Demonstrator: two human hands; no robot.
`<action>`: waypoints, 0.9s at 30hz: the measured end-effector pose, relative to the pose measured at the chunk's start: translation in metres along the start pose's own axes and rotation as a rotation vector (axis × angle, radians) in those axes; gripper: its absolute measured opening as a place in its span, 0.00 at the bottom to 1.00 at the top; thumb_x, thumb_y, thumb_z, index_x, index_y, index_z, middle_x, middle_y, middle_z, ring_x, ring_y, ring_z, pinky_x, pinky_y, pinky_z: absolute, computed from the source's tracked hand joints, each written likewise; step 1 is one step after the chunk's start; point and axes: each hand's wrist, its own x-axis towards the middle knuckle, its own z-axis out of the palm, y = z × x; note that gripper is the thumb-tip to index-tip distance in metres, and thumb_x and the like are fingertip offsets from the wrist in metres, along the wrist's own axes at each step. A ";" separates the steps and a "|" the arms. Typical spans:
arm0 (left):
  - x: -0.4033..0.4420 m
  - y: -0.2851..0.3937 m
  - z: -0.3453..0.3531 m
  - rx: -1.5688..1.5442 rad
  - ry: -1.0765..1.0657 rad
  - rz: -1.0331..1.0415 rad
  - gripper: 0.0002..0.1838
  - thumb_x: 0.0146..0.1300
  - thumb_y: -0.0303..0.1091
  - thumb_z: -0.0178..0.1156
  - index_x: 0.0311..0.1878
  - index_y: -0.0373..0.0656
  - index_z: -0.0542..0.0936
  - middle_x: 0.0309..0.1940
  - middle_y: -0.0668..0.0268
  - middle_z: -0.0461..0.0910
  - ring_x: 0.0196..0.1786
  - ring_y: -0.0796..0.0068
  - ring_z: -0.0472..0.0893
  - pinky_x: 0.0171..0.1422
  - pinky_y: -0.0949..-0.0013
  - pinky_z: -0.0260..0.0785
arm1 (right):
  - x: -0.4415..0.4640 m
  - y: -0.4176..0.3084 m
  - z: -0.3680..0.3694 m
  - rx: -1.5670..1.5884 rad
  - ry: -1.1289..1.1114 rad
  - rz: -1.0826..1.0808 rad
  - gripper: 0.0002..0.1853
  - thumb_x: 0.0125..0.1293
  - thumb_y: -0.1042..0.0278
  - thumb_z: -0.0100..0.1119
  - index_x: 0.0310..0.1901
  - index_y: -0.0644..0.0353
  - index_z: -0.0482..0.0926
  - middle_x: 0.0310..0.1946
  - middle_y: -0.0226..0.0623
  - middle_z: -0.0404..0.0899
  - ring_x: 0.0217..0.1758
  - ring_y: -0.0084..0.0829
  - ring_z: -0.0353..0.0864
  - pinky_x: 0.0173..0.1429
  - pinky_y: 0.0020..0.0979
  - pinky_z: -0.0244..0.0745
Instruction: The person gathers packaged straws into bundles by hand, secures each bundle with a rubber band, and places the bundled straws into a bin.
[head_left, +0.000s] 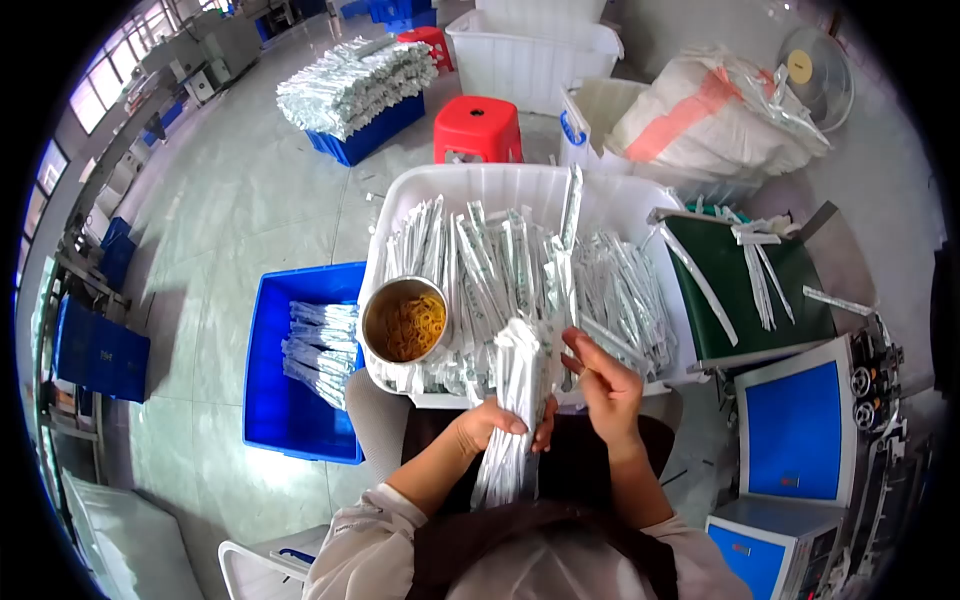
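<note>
My left hand point(505, 424) is wrapped round an upright bundle of long white wrapped packets point(517, 385), held over my lap. Just right of the bundle, my right hand point(603, 380) is raised with its fingers bent and the thumb near the index finger; whether a packet is between them is too small to tell. Beyond both hands, a large white tub point(420, 180) holds many similar loose packets point(500, 255). A metal bowl point(373, 325) of yellow rubber bands point(420, 325) rests on the packets at the tub's left.
A blue crate point(262, 370) with packet bundles stands at the left. Behind the tub are a red stool point(478, 128), a heaped blue crate point(365, 145) and a large sack point(690, 110). At the right are a green surface point(720, 270) with packets and a blue-panelled machine point(795, 430).
</note>
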 end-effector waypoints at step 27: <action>-0.012 -0.029 0.008 0.484 0.166 0.233 0.30 0.45 0.37 0.69 0.50 0.36 0.68 0.33 0.65 0.75 0.40 0.74 0.73 0.47 0.70 0.65 | 0.010 0.039 0.026 0.672 -0.424 0.432 0.61 0.38 0.50 0.72 0.67 0.52 0.37 0.48 0.40 0.66 0.40 0.36 0.73 0.41 0.31 0.75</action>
